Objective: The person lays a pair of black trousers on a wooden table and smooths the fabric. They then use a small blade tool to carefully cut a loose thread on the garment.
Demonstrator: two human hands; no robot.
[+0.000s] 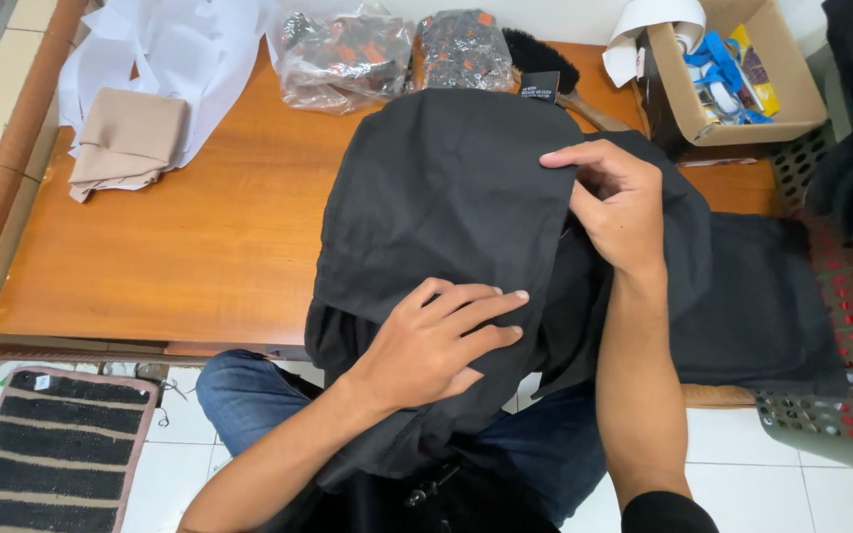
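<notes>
1. Setting: tiled floor, w/ an orange-brown wooden table (199, 237) in front of you; you sit at its near edge, blue-jeaned knees below it.
2. Landmark = black garment (446, 197), spread over the table's near-centre part and hanging off the near edge onto your lap. All places below are given rel. to it.
3. Your left hand (441, 341): lies flat on the garment's lower part, palm down, fingers stretched and slightly spread, pressing the cloth; nothing gripped.
4. Your right hand (614, 202): at the garment's right edge, thumb and forefinger pinched on a fold of cloth; other fingers curled loosely behind it.
5. Small black tag (539, 87): at the garment's far edge, standing up.
6. Beyond the garment: two clear plastic bags of dark, orange-patterned cloth (343, 54), side by side; just right of them a black-bristled brush (545, 59), handle partly hidden by the garment.
7. Far left of the garment: folded beige cloth (125, 138) lying on white paper sheets (175, 49).
8. Far right of the garment: open cardboard box (792, 89) holding blue and yellow items; a roll of white paper at its left rim.
9. Right of the garment: more dark cloth, lying partly on a grey perforated basket (841, 345).
10. Below-left of the garment, on the floor: striped mat (46, 444).
</notes>
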